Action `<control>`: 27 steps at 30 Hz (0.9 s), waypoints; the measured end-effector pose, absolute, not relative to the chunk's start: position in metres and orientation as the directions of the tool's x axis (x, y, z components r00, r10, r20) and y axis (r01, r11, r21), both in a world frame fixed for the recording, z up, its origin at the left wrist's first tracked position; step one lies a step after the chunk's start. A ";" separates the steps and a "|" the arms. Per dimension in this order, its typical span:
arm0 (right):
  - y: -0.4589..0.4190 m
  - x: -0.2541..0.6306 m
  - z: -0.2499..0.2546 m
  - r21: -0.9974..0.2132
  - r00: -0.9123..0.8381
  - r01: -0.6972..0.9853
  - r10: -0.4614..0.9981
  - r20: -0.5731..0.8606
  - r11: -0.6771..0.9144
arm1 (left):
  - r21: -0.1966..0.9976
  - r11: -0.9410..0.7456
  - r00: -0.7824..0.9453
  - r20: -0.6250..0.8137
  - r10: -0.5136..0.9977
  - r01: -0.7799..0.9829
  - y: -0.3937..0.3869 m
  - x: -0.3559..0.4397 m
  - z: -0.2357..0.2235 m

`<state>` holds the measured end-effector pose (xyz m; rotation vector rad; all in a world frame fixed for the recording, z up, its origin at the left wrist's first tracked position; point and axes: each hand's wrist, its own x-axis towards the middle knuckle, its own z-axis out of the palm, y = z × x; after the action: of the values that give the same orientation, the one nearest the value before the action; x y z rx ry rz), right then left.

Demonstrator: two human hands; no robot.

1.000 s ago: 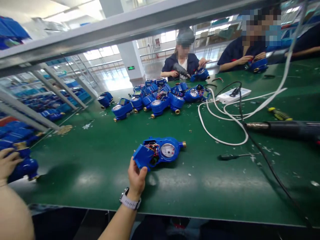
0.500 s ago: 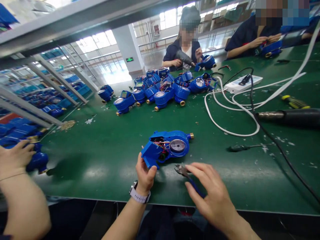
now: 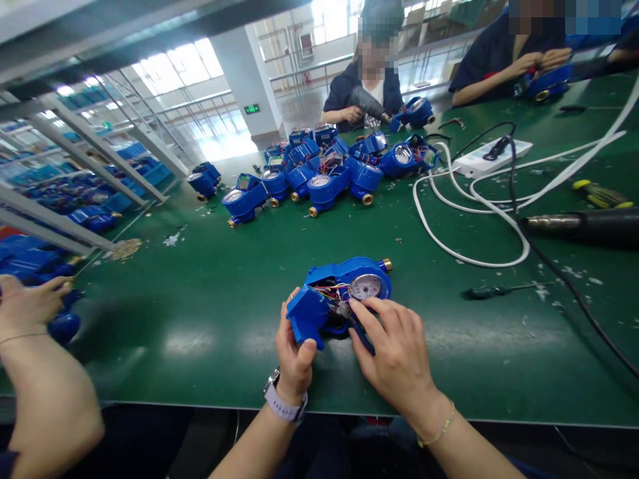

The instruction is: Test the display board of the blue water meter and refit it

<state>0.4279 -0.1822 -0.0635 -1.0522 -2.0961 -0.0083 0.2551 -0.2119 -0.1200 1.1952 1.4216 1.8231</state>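
Blue meter lay on the bench, your left hand gripped its cover, and your right hand held pliers near the wires, where steady support and small, gentle movements were best.

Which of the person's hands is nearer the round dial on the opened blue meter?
The right hand, just below the dial; the left hand holds the blue flap, farther left.
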 end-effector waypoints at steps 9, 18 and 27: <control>-0.181 0.419 -0.061 -0.309 -0.359 0.668 0.656 0.663 0.677 | 0.948 -0.317 -0.431 0.293 0.853 0.016 -0.218 0.257 -0.122; -0.181 0.418 -0.059 -0.331 -0.375 0.635 0.653 0.658 0.698 | 0.953 -0.302 -0.431 0.273 0.860 0.001 -0.219 0.257 -0.122; -0.180 0.421 -0.054 -0.332 -0.389 0.628 0.654 0.649 0.703 | 0.949 -0.306 -0.460 0.239 0.855 -0.074 -0.220 0.256 -0.125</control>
<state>0.4207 -0.1801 -0.0541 -0.9749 -2.1115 0.0408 0.2564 -0.2198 -0.1254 1.0472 1.2736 1.8342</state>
